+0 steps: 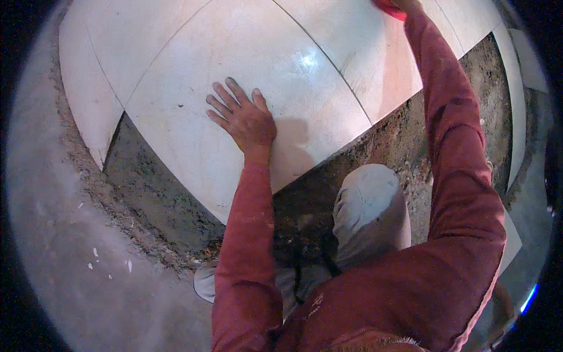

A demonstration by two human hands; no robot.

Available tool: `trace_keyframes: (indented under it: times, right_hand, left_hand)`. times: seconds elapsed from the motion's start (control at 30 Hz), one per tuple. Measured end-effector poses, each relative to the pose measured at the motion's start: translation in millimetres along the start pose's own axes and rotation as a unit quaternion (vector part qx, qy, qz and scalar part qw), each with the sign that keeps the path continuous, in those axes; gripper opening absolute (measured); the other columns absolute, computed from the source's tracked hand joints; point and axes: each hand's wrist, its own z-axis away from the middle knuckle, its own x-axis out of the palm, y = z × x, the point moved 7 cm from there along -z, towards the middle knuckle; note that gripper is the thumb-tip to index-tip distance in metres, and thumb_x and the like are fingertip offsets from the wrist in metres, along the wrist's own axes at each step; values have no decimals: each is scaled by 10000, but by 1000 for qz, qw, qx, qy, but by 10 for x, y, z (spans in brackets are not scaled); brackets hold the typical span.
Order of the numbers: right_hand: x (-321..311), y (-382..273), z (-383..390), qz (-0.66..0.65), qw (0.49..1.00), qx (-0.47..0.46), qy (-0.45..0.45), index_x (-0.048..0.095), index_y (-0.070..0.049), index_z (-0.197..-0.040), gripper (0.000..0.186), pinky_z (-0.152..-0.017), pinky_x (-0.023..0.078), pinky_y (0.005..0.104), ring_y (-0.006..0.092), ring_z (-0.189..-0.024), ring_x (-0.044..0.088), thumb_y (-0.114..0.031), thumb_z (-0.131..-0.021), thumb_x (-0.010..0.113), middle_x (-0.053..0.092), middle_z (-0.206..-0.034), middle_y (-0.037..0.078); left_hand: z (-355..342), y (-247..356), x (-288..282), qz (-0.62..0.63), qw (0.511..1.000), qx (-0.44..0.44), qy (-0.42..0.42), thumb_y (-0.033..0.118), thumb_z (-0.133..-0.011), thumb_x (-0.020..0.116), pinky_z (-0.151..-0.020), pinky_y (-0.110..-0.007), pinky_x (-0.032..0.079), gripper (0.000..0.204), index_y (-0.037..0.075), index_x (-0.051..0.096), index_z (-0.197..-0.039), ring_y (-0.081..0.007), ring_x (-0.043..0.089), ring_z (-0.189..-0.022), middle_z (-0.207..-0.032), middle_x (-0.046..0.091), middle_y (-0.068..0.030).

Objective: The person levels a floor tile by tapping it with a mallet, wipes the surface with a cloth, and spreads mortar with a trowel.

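My left hand [249, 123] lies flat on a large pale floor tile [234, 170], fingers spread and holding nothing. Far ahead at the upper right, my right hand [409, 6] is at a red object [390, 8] with a curved edge, just over another pale tile [387, 70]. The frame's top edge cuts off that hand and most of the object, so its kind does not show. The fingers appear closed on it. Thin dark joints run between the tiles.
Rough brown bedding [311, 199] lies exposed along the tiles' near edges. My knee [372, 193] is close to it. Grey concrete floor [70, 246] with white flecks spreads at the left. A darker bare gap [141, 158] opens between tiles, and a pale strip [513, 111] stands at the right.
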Motion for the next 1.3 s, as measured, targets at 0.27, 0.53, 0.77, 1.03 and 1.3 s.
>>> trace_keyframes:
  times: [0.27, 0.53, 0.77, 1.03, 1.3]
  right_hand:
    - [1699, -2637, -620, 350, 923, -158, 10, 662, -145, -1318, 516, -1109, 440, 539, 416, -1333, 535, -530, -989, 562, 568, -1447, 157]
    - [1966, -2081, -209, 395, 902, -174, 11, 612, -110, -1341, 615, -1037, 474, 552, 423, -1238, 584, -562, -924, 634, 589, -1360, 182]
    - [1885, -1464, 2181, 419, 882, -208, 62, 627, -103, -1300, 494, -1054, 447, 557, 399, -1292, 518, -405, -914, 698, 544, -1408, 155]
    - [1135, -1322, 3091, 385, 913, -110, -83, 703, -70, -1188, 407, -1010, 531, 433, 382, -1208, 619, -236, -829, 800, 624, -1261, 134]
    - [35, -1918, 454, 24, 948, -154, 278, 676, -34, -1238, 369, -1008, 482, 465, 371, -1132, 622, -285, -968, 660, 655, -1210, 203]
  left_hand:
    - [-29, -164, -39, -1, 1000, -22, -6, 397, -1067, 484, -1215, -674, 175, 677, -9, 338, -1590, -540, 252, -1510, -1666, 255, -281]
    - [20, -97, 0, 7, 1000, -20, 16, 426, -1053, 500, -1207, -677, 203, 676, 12, 385, -1575, -533, 283, -1500, -1650, 294, -275]
    - [51, -101, -57, -22, 998, -2, 53, 440, -1067, 484, -1187, -675, 246, 660, 24, 388, -1571, -534, 326, -1475, -1630, 324, -267]
    - [15, -153, -81, -17, 997, -19, 69, 453, -1068, 478, -1202, -662, 226, 661, 22, 397, -1563, -518, 331, -1476, -1630, 329, -256]
    - [31, -208, -57, 6, 999, -42, 34, 470, -1035, 517, -1227, -661, 170, 715, 28, 393, -1583, -517, 272, -1512, -1657, 300, -259]
